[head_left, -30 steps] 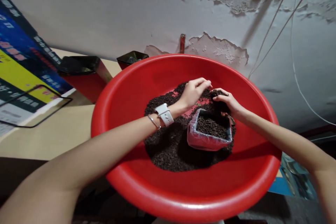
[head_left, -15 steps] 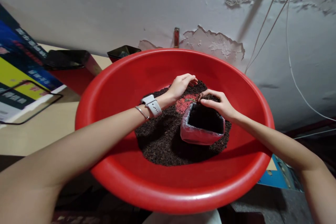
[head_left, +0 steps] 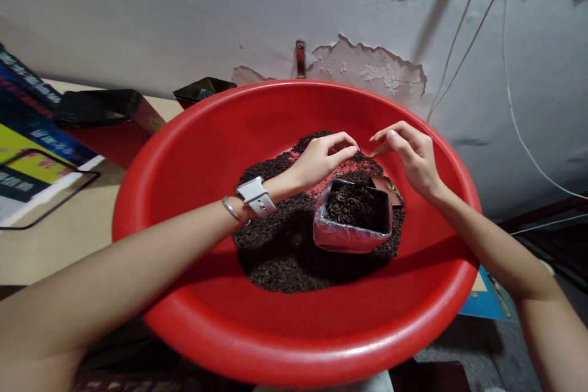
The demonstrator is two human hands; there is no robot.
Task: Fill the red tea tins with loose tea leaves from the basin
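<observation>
A big red basin (head_left: 193, 153) holds a heap of dark loose granules (head_left: 285, 251). In the heap stands a small box lined with clear plastic (head_left: 344, 236), filled with the same dark stuff; a brown flap sticks out on its right. My left hand (head_left: 319, 162), with a white watch on the wrist, hovers just left of the box's far edge, its fingers curled toward the thumb. Above the box's far right corner, my right hand (head_left: 411, 156) is raised with thumb and fingers pinched on a small brownish bit.
A peeling grey wall (head_left: 138, 18) with thin cables (head_left: 463, 43) rises right behind the basin. On the wooden tabletop (head_left: 64, 239) to the left stand red tins with black tops (head_left: 98, 110) and a colourful printed carton (head_left: 27, 141).
My right hand has lifted off the box's far rim and now pinches above it. The left hand stays by the far edge with its fingers curled further in. The view has shifted slightly.
</observation>
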